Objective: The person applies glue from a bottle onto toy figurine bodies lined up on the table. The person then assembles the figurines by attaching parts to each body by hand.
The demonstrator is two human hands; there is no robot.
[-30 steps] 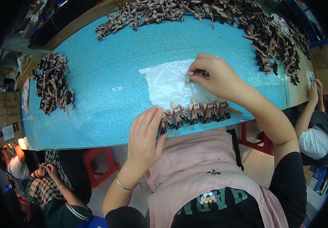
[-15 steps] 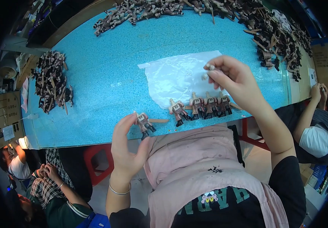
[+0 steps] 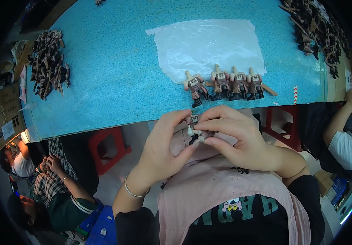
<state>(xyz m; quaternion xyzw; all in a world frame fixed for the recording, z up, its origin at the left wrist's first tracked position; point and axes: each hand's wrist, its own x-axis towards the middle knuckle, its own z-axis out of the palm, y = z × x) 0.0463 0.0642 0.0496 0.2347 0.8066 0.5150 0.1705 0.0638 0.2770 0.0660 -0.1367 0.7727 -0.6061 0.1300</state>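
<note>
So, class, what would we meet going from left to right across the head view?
Cardboard box → left pile of figures → left red stool → left hand → right hand → right pile of figures.

Beyond the grip, the blue tabletop (image 3: 110, 73) bears four toy figurines (image 3: 238, 83), a plastic sheet (image 3: 208, 47) and, left and right, figurine heaps (image 3: 46, 61).

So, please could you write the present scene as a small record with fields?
Left hand: holds a small brown-and-cream toy figure
Right hand: holds a small pale piece at that figure
Row: four similar figures lying on the speckled blue tabletop
Beyond row: translucent white plastic sheet
Left side: pile of dark-and-cream figures
Right side: another such pile
</note>
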